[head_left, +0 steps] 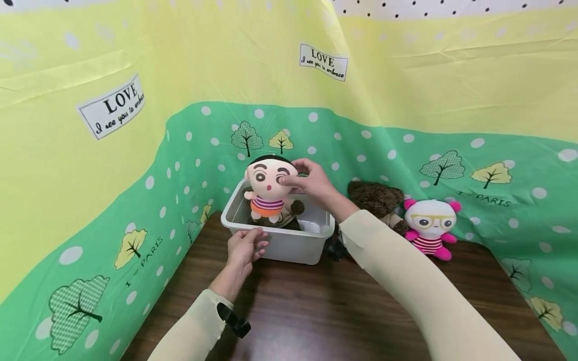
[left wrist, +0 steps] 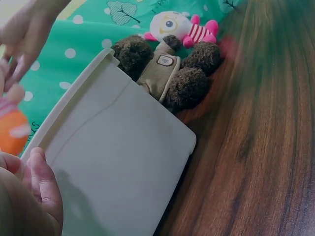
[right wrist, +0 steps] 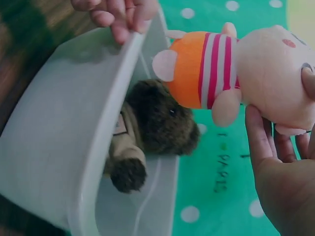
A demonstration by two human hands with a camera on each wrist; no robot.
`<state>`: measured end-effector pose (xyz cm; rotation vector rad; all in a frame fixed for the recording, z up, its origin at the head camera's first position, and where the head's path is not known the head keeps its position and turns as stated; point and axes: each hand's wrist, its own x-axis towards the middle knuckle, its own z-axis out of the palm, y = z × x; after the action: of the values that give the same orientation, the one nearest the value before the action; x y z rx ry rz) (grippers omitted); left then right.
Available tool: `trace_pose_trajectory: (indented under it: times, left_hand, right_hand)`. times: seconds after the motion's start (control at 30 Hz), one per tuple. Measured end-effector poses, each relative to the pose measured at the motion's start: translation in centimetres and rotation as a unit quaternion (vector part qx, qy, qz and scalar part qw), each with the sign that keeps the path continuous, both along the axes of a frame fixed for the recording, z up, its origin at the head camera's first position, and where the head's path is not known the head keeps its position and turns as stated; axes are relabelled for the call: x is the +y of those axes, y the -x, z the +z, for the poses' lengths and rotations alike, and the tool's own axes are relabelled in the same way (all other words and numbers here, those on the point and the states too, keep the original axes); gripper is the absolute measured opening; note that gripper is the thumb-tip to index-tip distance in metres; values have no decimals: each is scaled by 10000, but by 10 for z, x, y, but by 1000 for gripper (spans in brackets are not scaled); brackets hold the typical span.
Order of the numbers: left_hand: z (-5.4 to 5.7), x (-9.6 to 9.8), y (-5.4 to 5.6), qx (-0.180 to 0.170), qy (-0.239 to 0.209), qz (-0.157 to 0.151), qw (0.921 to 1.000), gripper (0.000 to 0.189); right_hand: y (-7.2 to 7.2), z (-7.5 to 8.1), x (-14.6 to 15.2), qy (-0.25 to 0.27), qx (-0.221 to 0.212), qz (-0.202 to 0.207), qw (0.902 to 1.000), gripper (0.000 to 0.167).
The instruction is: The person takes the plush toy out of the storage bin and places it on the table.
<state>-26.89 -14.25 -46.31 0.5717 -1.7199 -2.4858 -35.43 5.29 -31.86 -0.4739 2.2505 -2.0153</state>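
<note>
Overhead first: from the head view the right hand (head_left: pixel 311 181) pinches the head of the cartoon doll (head_left: pixel 268 189), thumb across the face, fingers curled behind, holding it upright just over the far left part of the white bin (head_left: pixel 289 244). Doll's long axis runs vertical, feet pointing down into the bin, so the bin opening lies straight below the right hand. Left hand (head_left: pixel 246 246) grips the near rim of the bin, fingers hooked over the edge. A brown bear (head_left: pixel 377 199) and a pink-and-white plush (head_left: pixel 431 220) sit behind right on the wooden table (head_left: pixel 343 311), well apart from both hands. Left wrist view: fingers (left wrist: pixel 43 186) curl against the bin's outer wall (left wrist: pixel 118 162); brown bear (left wrist: pixel 170 73) touching the bin's far side. Right wrist view: fingers (right wrist: pixel 263 132) cup the doll's head, striped body (right wrist: pixel 206 69) above the opening; another brown plush (right wrist: pixel 152 123) already lies inside, probably a second bear, blurry.
</note>
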Motion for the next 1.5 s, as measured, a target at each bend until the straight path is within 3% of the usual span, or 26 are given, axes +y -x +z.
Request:
trace_pose_trajectory:
  times: [0.47, 0.8, 0.93, 1.07, 1.27, 1.5]
  left_hand:
    - [-2, 1, 1, 31, -10, -61, 10000, 24]
    - [-2, 0, -1, -70, 85, -105, 9999, 24]
    - [0, -1, -2, -41, 88, -115, 9999, 24]
    - [1, -1, -1, -16, 59, -116, 9999, 24]
    - [2, -1, -1, -28, 65, -95, 9999, 23]
    - [1, 1, -3, -66, 104, -88, 9999, 23]
  right_hand:
    - [-41, 29, 94, 449, 681, -471, 9956, 53]
    - [-74, 29, 164, 831, 578, -1202, 9876, 45]
    - [-86, 14, 187, 732, 632, -1478, 9843, 45]
    - [-94, -12, 207, 726, 614, -1568, 9830, 43]
    - [-102, -53, 224, 776, 327, -1759, 9808, 38]
    - [-109, -89, 232, 762, -64, -1986, 9771, 40]
